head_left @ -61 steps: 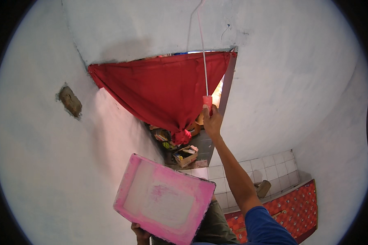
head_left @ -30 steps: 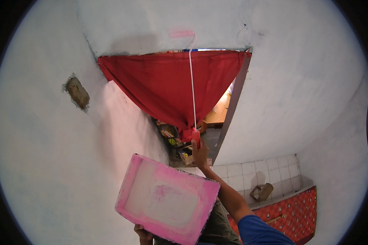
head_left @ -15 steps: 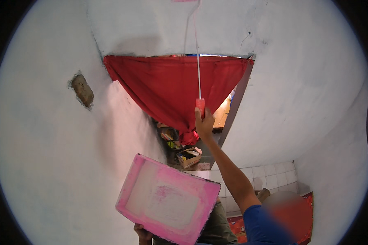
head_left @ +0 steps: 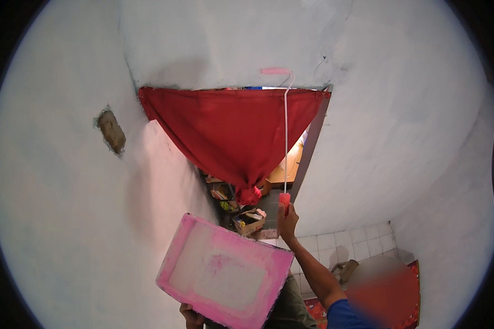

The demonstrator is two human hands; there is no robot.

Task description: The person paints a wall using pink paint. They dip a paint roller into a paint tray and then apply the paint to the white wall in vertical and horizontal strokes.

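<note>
My right hand [head_left: 288,223] is closed round the red handle of a paint roller [head_left: 286,131], raised in front of me. The roller's long thin rod runs up past the doorway, and its narrow pink sleeve lies at the wall just above the door's top edge. At the lower left, my left hand [head_left: 191,316] grips the near edge of a pink-stained paint tray [head_left: 170,263], its fingers partly hidden beneath. The tray is tilted, with a pale whitish-grey middle and pink smears.
A red curtain [head_left: 230,131], knotted at its bottom, hangs in the doorway. Behind it stands a cardboard box [head_left: 250,222] of small items. The pale left wall has a broken hole [head_left: 111,131]. White floor tiles [head_left: 343,247] and a red patterned mat [head_left: 414,285] lie at lower right.
My right hand has come down and slightly right with the roller, whose sleeve dropped from the picture's top edge to just above the doorway. The tray has barely shifted in my left hand.
</note>
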